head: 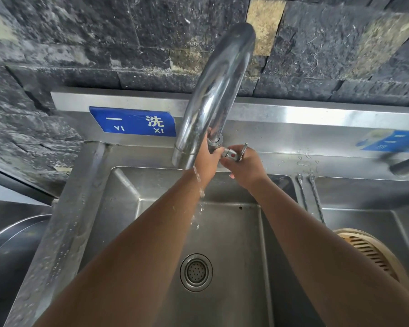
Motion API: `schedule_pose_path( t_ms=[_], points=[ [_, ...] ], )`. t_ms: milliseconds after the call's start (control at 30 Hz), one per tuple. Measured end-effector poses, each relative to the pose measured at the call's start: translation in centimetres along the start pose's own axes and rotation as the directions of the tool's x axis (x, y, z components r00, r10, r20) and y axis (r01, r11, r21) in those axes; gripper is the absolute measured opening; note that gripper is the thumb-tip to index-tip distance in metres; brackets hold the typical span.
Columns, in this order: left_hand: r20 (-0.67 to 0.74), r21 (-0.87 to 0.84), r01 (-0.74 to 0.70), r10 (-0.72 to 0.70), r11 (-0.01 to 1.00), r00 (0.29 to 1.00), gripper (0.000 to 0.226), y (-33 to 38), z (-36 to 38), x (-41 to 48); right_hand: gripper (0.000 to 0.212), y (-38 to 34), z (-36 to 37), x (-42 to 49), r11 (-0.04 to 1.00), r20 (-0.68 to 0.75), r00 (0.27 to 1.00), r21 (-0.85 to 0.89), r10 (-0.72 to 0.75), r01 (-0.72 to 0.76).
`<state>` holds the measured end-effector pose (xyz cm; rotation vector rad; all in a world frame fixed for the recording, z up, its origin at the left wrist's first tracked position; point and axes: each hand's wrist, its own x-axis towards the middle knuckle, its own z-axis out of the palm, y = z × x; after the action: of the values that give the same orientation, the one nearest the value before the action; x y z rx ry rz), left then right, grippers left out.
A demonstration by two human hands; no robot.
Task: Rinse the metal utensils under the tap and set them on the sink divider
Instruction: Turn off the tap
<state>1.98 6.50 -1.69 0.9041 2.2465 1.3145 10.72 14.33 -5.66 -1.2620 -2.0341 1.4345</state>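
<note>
A tall curved chrome tap [213, 90] rises from the back ledge of a steel sink. My left hand [207, 159] grips the base of the tap. My right hand [244, 166] is closed around the tap's valve handle [236, 153], which has a red dot. A thin broken trickle of water [200, 192] falls from the spout past my left wrist into the left basin [234, 232]. Two slim metal utensils [311, 197] lie side by side along the sink divider [295, 194], to the right of my right forearm.
The drain strainer [196, 272] sits in the left basin floor. A round woven basket [373, 253] lies in the right basin. A large metal bowl [12, 244] is at the left. Blue signs [134, 122] are stuck on the steel backsplash below a dark stone wall.
</note>
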Motion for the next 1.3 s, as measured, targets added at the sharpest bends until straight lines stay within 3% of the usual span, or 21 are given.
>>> schedule_pose_path(
  t_ms=[700,967,1100,1300],
  points=[
    [-0.015,-0.006,-0.035,0.035,0.999,0.999,0.046,-0.6,0.3,0.2,0.014,-0.1,-0.1,-0.1,0.999,0.032,0.998,0.000,-0.051,0.051],
    [0.015,-0.016,-0.018,0.018,1.000,1.000,0.054,-0.8,0.5,0.4,0.014,0.2,-0.1,0.1,0.998,0.042,0.998,-0.026,-0.053,0.054],
    [0.015,-0.038,-0.034,0.035,0.999,0.999,0.054,-0.9,0.6,0.4,0.025,0.4,-0.2,0.2,0.998,0.048,0.998,-0.020,-0.051,0.052],
    [-0.003,-0.040,-0.094,0.094,0.995,0.996,0.038,-1.7,0.8,0.7,0.022,0.4,-0.2,0.2,0.999,0.050,0.997,0.002,-0.053,0.053]
  ],
)
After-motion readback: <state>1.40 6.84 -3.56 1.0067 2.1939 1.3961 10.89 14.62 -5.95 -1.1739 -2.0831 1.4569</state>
